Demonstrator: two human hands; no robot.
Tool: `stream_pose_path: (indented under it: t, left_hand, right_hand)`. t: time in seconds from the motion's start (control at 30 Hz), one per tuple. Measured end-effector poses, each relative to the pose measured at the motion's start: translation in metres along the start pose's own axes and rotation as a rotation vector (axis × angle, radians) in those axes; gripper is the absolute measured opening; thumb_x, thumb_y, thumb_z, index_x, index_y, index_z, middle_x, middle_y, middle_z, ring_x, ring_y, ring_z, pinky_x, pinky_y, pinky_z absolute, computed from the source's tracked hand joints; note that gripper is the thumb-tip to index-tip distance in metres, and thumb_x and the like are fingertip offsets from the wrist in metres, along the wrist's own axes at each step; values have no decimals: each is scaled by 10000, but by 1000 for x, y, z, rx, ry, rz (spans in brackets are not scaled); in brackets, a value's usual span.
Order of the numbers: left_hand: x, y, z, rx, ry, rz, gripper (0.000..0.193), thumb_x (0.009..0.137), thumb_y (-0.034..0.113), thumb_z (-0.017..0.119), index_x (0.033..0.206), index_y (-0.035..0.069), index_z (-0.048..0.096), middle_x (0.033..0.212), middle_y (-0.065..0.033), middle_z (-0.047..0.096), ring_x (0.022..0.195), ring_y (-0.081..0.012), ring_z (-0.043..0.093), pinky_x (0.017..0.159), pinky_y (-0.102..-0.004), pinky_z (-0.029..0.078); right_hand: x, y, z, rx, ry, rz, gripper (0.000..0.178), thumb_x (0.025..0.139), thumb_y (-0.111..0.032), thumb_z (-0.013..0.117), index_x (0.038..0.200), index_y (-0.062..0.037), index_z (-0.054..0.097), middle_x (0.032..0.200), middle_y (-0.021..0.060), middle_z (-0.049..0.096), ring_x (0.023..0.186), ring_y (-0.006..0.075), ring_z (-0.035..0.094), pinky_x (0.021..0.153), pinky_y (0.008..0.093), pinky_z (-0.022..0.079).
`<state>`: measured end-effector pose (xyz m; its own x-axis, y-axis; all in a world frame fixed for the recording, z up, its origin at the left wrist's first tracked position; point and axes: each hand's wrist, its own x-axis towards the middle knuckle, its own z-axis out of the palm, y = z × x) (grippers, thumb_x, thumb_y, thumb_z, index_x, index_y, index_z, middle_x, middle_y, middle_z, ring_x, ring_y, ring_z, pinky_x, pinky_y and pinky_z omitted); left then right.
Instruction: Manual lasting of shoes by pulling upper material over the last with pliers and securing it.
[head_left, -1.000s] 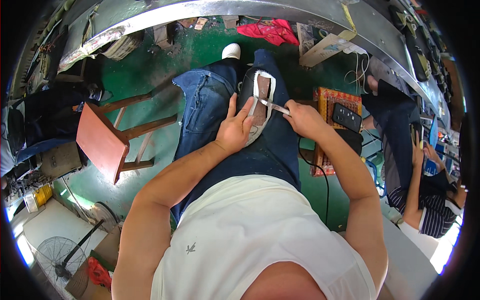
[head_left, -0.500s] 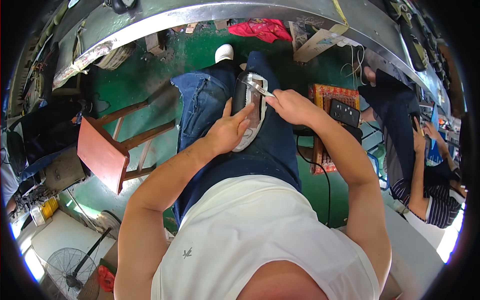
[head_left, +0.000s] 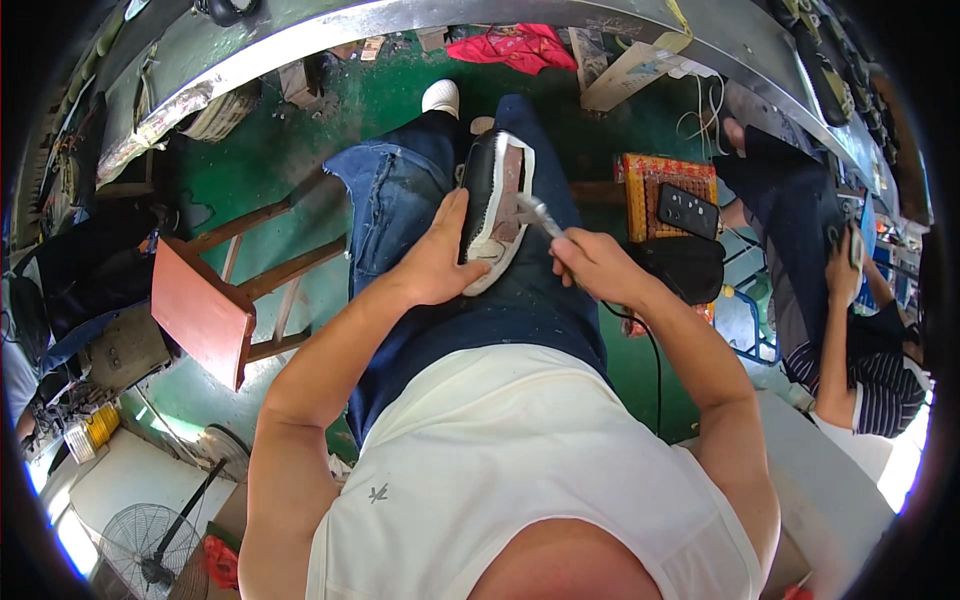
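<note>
Across my thighs lies an upturned shoe (head_left: 510, 205), its black upper on the left and a brown insole framed by a white edge facing up. My left hand (head_left: 438, 255) steadies it, with the fingers stretched along the black side and the thumb over the near end. In my right hand (head_left: 595, 262) is a silver metal hand tool (head_left: 541, 214), its broad head by the shoe's right edge. The fingers are closed round its handle, so most of that is hidden. Whether the head touches the shoe, I cannot tell.
To the right a beaded seat (head_left: 640, 180) bears a phone (head_left: 688, 211) and a black pouch (head_left: 685, 268). A wooden stool (head_left: 205, 310) lies tipped on the left. Ahead runs a metal bench edge (head_left: 400, 42). Another person's arm (head_left: 838, 340) is at far right; a fan (head_left: 150, 550) stands lower left.
The tool has moved from the shoe's far end toward me, to its right edge. My left hand has shifted from fingers over the insole to lying along the black side.
</note>
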<state>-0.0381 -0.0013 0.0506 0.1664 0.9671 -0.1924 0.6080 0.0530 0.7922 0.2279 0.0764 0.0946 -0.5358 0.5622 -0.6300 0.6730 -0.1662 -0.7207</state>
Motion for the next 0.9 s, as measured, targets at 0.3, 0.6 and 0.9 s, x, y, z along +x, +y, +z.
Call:
stream_pose_path:
  t: [0.3,0.6,0.9]
  left_hand:
    - [58,94,-140,-261,20,442,774,683,-121,795,1377,56,499,1273,-108,579,1168,-215,603,986,-341,513]
    - [90,10,-3,-720,-142,-334,533,854,287,803,1243,-35,636,1141,-141,691,1003,-200,670,841,-352,557]
    - [13,22,2,-90,357,-79,152,900,115,665,932,-14,740,821,-223,690,726,-375,684,659,-408,548]
  right_hand:
    - [-18,49,-6,487,225,-8,245,1010,-236,594,1089,-4,612,847,39,657,736,135,633,668,302,502]
    - [-29,30,-14,114,151,-76,265,969,-171,615,1173,-2,599,857,102,659,779,186,636,735,342,505]
    - [-18,-35,-38,-219,-216,-104,228,942,-163,624,1087,11,597,803,154,637,789,242,676,688,392,535]
